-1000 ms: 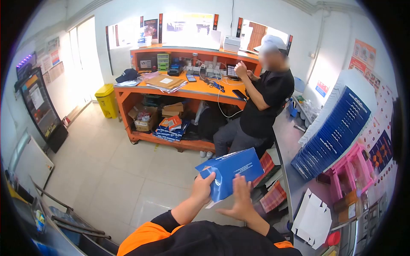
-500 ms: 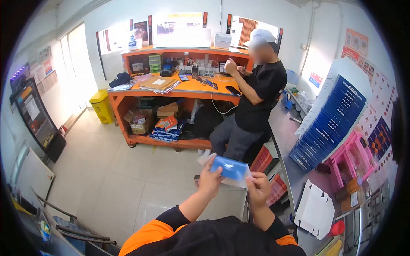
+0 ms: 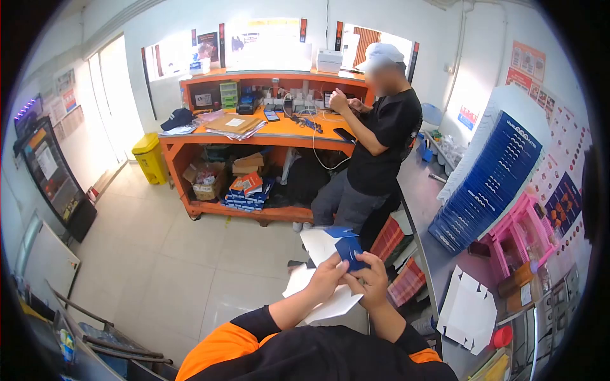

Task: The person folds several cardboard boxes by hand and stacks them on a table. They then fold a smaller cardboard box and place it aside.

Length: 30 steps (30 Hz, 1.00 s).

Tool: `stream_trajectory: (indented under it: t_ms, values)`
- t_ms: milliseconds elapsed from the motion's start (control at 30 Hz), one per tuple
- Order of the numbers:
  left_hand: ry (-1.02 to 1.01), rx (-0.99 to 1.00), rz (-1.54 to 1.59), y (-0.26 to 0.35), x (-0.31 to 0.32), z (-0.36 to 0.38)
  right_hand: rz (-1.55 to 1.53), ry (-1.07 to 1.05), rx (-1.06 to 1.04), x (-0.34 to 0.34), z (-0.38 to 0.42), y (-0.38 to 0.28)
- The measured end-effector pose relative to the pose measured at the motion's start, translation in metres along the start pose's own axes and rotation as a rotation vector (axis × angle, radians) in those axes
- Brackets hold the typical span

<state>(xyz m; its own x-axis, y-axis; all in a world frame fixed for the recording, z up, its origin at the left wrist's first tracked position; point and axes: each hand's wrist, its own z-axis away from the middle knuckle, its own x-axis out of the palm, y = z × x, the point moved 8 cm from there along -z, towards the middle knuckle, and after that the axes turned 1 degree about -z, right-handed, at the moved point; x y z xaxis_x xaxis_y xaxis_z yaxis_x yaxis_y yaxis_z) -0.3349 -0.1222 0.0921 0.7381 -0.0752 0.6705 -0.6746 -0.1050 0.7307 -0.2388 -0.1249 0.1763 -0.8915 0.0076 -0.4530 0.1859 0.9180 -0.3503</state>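
A blue-and-white cardboard box blank (image 3: 318,243) is partly folded between my hands, in front of my body. Its white inner side shows at the left and below, with a printed blue panel near my fingertips. My left hand (image 3: 326,279) is closed on the card's middle. Beside it, my right hand (image 3: 373,277) grips the blue part, thumb and fingers bent; the two hands nearly meet. On the counter to the right lies a flat white cardboard blank (image 3: 469,311). Behind it stands a tall stack of nested blue-and-white boxes (image 3: 492,184).
A co-worker (image 3: 381,127) in a black shirt leans by the orange desk (image 3: 298,130), hands raised. Along my right runs a metal counter (image 3: 416,203), bearing a pink rack (image 3: 524,235) and a red lid (image 3: 502,337). A yellow bin (image 3: 150,159) stands at the left.
The card was held as a flat blue panel between both hands; now it is opened out and bent, showing white inside. My right hand has moved left, close to my left hand.
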Motion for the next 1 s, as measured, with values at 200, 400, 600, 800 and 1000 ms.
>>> stream_trajectory:
  t_ms: [200, 400, 600, 800, 1000]
  values:
    - [-0.452, -0.43, -0.193, -0.047, 0.028, 0.044, -1.057, -0.231, 0.724, -0.002, 0.004, 0.075]
    - [-0.446, -0.66, 0.177, -0.091, 0.042, 0.06, -1.224, -1.141, 0.963, 0.036, 0.063, 0.069]
    - [-0.45, -0.741, 0.212, -0.098, 0.047, 0.064, -1.011, -1.538, 0.513, 0.02, 0.066, 0.033]
    - [-0.516, -0.742, 0.234, -0.094, 0.055, 0.052, -1.088, -1.307, 0.787, 0.006, 0.056, 0.05]
    - [-0.713, -0.863, 0.116, -0.121, 0.054, 0.05, -0.871, -1.517, 0.399, 0.0, 0.079, 0.048]
